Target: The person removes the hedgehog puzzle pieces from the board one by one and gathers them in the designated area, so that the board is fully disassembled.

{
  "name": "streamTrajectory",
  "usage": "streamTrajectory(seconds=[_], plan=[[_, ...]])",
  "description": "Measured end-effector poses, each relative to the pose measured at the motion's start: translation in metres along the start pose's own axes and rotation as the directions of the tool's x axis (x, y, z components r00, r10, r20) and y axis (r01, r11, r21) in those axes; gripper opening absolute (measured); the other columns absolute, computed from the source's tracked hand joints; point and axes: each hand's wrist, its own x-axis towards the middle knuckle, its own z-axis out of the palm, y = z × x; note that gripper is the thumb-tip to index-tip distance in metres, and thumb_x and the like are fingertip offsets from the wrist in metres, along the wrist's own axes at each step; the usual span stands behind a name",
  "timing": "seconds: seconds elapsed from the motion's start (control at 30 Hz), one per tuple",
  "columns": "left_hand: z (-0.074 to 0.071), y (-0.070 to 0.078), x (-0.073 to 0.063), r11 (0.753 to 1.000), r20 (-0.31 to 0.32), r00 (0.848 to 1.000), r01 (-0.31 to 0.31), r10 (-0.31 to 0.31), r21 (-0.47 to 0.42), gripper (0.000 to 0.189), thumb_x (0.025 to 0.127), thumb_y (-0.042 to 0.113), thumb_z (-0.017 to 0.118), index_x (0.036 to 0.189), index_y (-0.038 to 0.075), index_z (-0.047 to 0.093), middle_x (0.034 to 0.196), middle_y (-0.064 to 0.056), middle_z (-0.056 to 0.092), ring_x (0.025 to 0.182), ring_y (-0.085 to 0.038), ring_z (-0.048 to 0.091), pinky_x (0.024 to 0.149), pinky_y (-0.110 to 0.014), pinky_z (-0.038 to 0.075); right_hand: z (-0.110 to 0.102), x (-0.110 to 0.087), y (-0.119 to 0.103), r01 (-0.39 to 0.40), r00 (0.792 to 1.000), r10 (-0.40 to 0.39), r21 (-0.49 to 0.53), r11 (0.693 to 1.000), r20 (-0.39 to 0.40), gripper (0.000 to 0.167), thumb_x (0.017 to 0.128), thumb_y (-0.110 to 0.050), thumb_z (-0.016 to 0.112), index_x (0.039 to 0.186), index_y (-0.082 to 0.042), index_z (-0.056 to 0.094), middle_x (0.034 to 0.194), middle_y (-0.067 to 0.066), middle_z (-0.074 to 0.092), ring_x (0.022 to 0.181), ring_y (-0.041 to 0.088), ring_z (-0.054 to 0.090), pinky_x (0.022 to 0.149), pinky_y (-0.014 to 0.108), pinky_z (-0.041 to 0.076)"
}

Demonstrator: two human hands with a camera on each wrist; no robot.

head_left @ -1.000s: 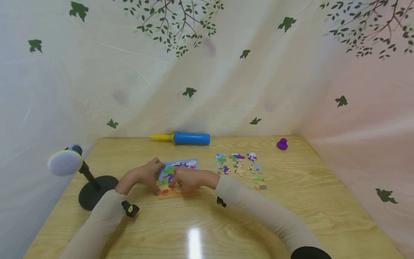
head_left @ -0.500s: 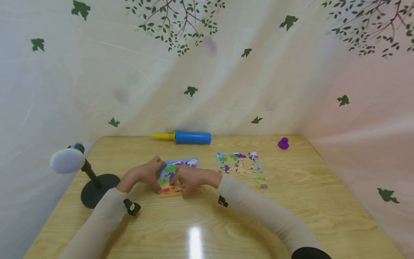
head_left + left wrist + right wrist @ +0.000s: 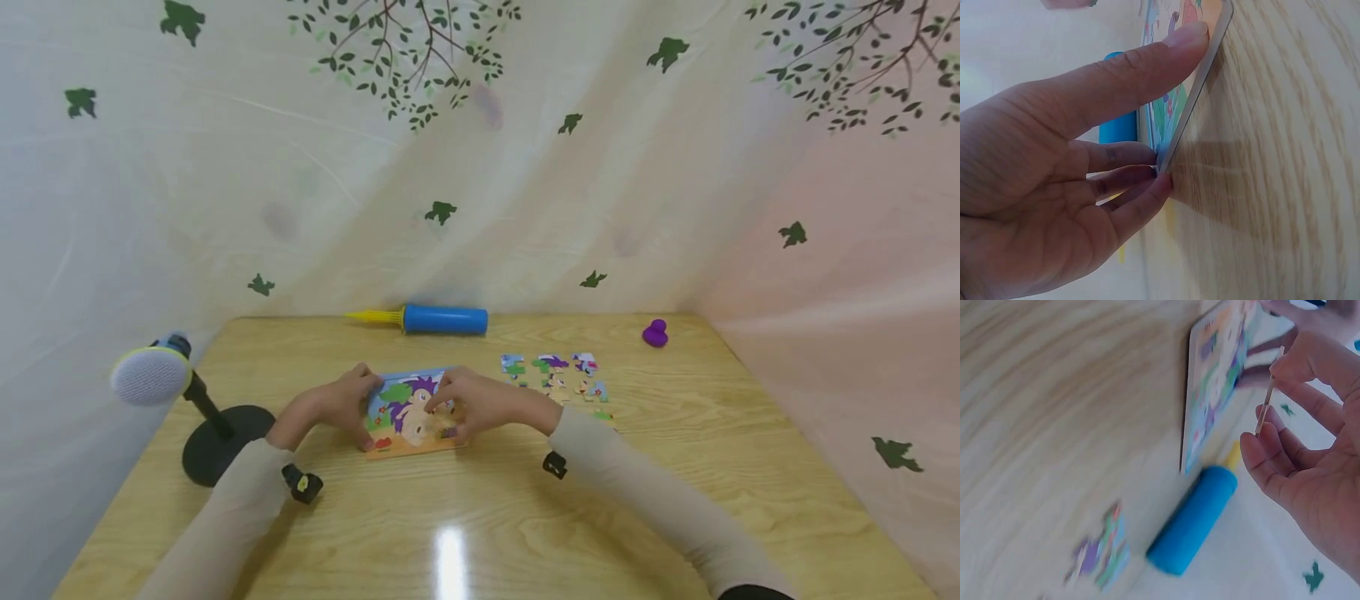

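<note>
A jigsaw puzzle board (image 3: 400,402) with a purple-haired cartoon figure lies on the wooden table. My left hand (image 3: 347,406) grips its left edge, thumb (image 3: 1188,44) on the picture side and fingertips at the rim. Over the board's right part is my right hand (image 3: 483,404). In the right wrist view, that hand pinches a thin puzzle piece (image 3: 1266,400), seen edge-on and raised off the board. Its printed face cannot be made out there. Several loose puzzle pieces (image 3: 553,363) are spread right of the board, some partly hidden behind my right wrist.
A blue hand pump (image 3: 446,320) with a yellow nozzle lies along the table's back edge. At the left stands a toy microphone (image 3: 152,377) on a black round base (image 3: 225,450). A small purple knobbed object (image 3: 655,333) sits at the back right. Printed fabric hangs behind.
My right hand has lifted from the middle of the board and shifted right, with a piece in its fingers. More of the picture shows. My left hand keeps its hold on the edge.
</note>
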Motion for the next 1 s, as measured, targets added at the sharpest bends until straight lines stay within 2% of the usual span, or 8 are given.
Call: streamTrajectory(seconds=[0.17, 0.3, 0.57, 0.77, 1.0], plan=[[0.0, 0.0, -0.001, 1.0, 0.002, 1.0, 0.012, -0.012, -0.004, 0.104, 0.068, 0.03, 0.096, 0.149, -0.007, 0.041, 0.134, -0.021, 0.043, 0.121, -0.035, 0.047, 0.112, -0.058, 0.043, -0.016, -0.033, 0.016, -0.004, 0.999, 0.006, 0.051, 0.999, -0.039, 0.048, 0.083, 0.0, 0.071, 0.13, -0.009, 0.07, 0.113, 0.009, 0.057, 0.094, 0.018, 0.051, 0.073, 0.023, 0.046], [0.0, 0.0, 0.0, 0.999, 0.008, 0.999, 0.032, -0.032, -0.007, 0.104, 0.069, 0.031, 0.095, 0.15, -0.004, 0.041, 0.137, -0.02, 0.042, 0.123, -0.034, 0.046, 0.112, -0.059, 0.043, -0.025, -0.059, 0.033, -0.025, 0.999, 0.027, 0.049, 0.998, -0.045, 0.048, 0.083, 0.001, 0.069, 0.13, -0.007, 0.069, 0.109, 0.009, 0.057, 0.088, 0.018, 0.051, 0.071, 0.021, 0.045], [0.001, 0.001, -0.001, 0.999, 0.011, 0.999, 0.032, -0.032, -0.025, 0.104, 0.069, 0.03, 0.096, 0.15, -0.004, 0.04, 0.136, -0.02, 0.042, 0.121, -0.034, 0.045, 0.111, -0.059, 0.044, -0.022, -0.106, 0.058, -0.042, 0.998, 0.044, 0.041, 0.998, -0.044, 0.05, 0.078, 0.005, 0.067, 0.127, -0.001, 0.069, 0.107, 0.013, 0.059, 0.082, 0.018, 0.051, 0.067, 0.02, 0.044], [0.001, 0.001, -0.001, 0.999, 0.014, 0.999, 0.037, -0.037, -0.022, 0.105, 0.069, 0.031, 0.095, 0.151, -0.004, 0.04, 0.136, -0.02, 0.042, 0.122, -0.035, 0.045, 0.112, -0.06, 0.043, -0.015, -0.126, 0.066, -0.061, 0.996, 0.062, 0.017, 0.998, -0.062, 0.046, 0.079, 0.003, 0.071, 0.124, -0.003, 0.072, 0.106, 0.011, 0.061, 0.089, 0.021, 0.048, 0.071, 0.023, 0.039], [0.001, 0.001, -0.001, 0.999, 0.018, 0.999, 0.04, -0.04, -0.022, 0.105, 0.069, 0.03, 0.096, 0.151, -0.003, 0.039, 0.136, -0.02, 0.042, 0.121, -0.035, 0.045, 0.111, -0.06, 0.043, -0.006, -0.141, 0.075, -0.135, 0.989, 0.135, 0.003, 0.991, -0.057, 0.045, 0.079, 0.002, 0.071, 0.122, -0.01, 0.073, 0.108, 0.005, 0.061, 0.095, 0.018, 0.049, 0.076, 0.025, 0.043]])
